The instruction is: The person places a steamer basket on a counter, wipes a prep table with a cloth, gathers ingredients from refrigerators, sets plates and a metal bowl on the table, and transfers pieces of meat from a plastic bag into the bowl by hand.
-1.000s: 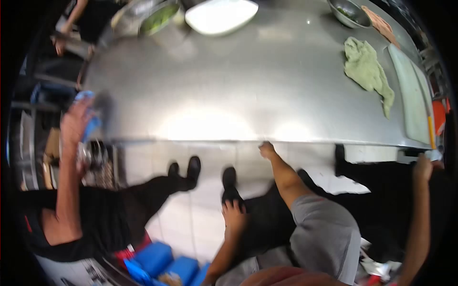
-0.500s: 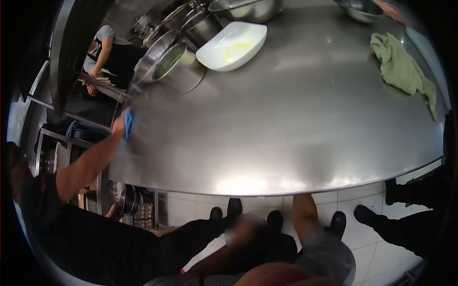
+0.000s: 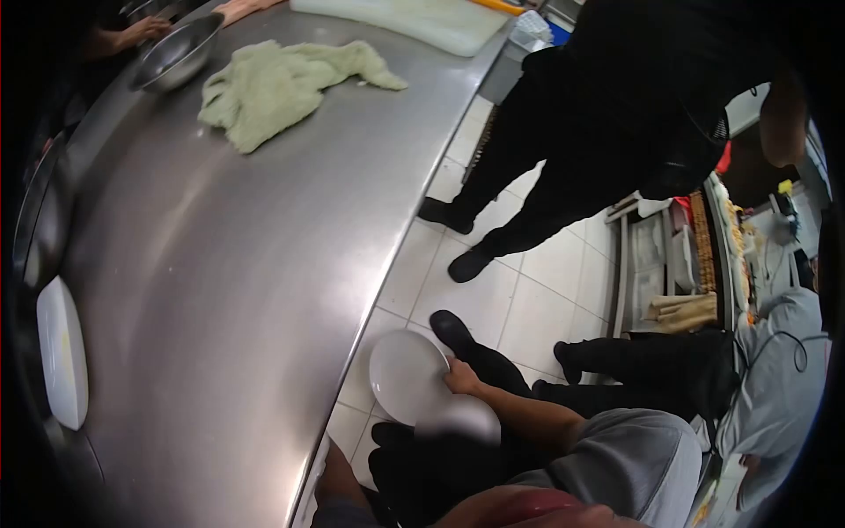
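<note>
My right hand (image 3: 459, 377) grips the rim of a round white dish (image 3: 403, 377), held beside the table's front edge over the tiled floor. A pale, blurred round shape (image 3: 462, 421) lies just below that hand; what it is cannot be made out. Part of my left forearm (image 3: 338, 475) shows at the table edge near the bottom, but the hand itself is hidden. On the steel table (image 3: 238, 290), a crumpled light green cloth (image 3: 273, 88) lies toward the far end, apart from both hands.
A metal bowl (image 3: 176, 57) and a white cutting board (image 3: 418, 19) are at the table's far end. A white square dish (image 3: 63, 356) is at the left. One person in black (image 3: 616, 97) stands past the table edge; another in grey (image 3: 779, 378) is at the right.
The view has swung right, toward the cloth and the people beyond the table's edge. A white dish now shows in my right hand, which was empty one second ago.
</note>
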`<state>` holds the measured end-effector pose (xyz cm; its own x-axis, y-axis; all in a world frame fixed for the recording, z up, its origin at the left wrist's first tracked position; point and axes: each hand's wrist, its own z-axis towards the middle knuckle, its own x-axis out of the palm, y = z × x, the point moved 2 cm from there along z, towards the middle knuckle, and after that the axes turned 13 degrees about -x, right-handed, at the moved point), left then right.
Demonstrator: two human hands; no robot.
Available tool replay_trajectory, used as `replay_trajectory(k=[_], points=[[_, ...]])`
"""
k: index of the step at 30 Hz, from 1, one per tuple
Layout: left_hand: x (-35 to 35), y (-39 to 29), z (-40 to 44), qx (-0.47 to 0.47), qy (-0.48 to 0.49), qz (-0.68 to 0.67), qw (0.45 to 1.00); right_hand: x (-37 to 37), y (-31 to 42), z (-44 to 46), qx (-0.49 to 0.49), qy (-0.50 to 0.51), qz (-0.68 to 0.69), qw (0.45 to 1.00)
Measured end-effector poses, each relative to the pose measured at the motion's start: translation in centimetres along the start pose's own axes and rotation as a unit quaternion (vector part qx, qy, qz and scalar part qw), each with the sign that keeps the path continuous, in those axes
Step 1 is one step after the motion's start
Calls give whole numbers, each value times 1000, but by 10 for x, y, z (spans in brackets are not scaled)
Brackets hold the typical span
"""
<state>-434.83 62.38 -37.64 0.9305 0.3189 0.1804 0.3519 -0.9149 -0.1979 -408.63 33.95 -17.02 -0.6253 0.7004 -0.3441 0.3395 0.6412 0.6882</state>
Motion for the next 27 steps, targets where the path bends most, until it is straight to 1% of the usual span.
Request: replay_trajectory(k=[1, 3, 5, 7, 8, 10, 11, 13, 15, 17, 19, 20, 22, 23, 25, 26, 27], points=[[5, -1, 1, 7, 4, -3, 1000, -11, 2, -13, -2, -11, 3, 1000], [14, 0, 2, 9, 14, -10, 1000, -25, 2, -30, 45, 10, -6, 999], [27, 3, 3, 16, 23, -18, 999, -34, -19, -33, 14, 0, -46, 999], [43, 4, 0, 19, 33, -46, 998, -35, -20, -38, -16, -49, -11, 999], [47, 7, -5, 25, 39, -54, 997, -34, -18, -38, -30, -27, -13, 999], [52, 8, -14, 29, 46, -65, 996, -36, -22, -59, -10, -84, 33, 996], [58, 8, -19, 32, 51, -68, 996, -39, -23, -65, -4, -82, 37, 996], [71, 1, -23, 30, 66, -70, 995, -43, -25, -69, -44, -104, 70, 991], [85, -11, -28, 35, 86, -51, 994, -51, -22, -78, -34, -89, 91, 991], [98, -19, -33, 31, 121, -17, 992, -56, -6, -104, -2, -90, 153, 984], [105, -19, -38, 17, 143, 20, 989, -61, -8, -124, 12, -115, 159, 981], [102, -22, -44, 11, 147, 35, 988, -63, -9, -141, 22, -151, 180, 972], [92, -26, -58, 3, 139, 64, 988, -72, 0, -160, 23, -164, 157, 974], [85, -28, -66, 1, 128, 84, 988, -76, -1, -169, 26, -169, 169, 971], [66, -24, -80, -9, 95, 129, 987, -84, -16, -190, 72, -200, 196, 957], [59, -16, -92, -17, 76, 151, 986, -88, -20, -202, 79, -221, 217, 947], [50, -12, -109, -22, 83, 173, 981, -96, -24, -214, 71, -228, 227, 944]])
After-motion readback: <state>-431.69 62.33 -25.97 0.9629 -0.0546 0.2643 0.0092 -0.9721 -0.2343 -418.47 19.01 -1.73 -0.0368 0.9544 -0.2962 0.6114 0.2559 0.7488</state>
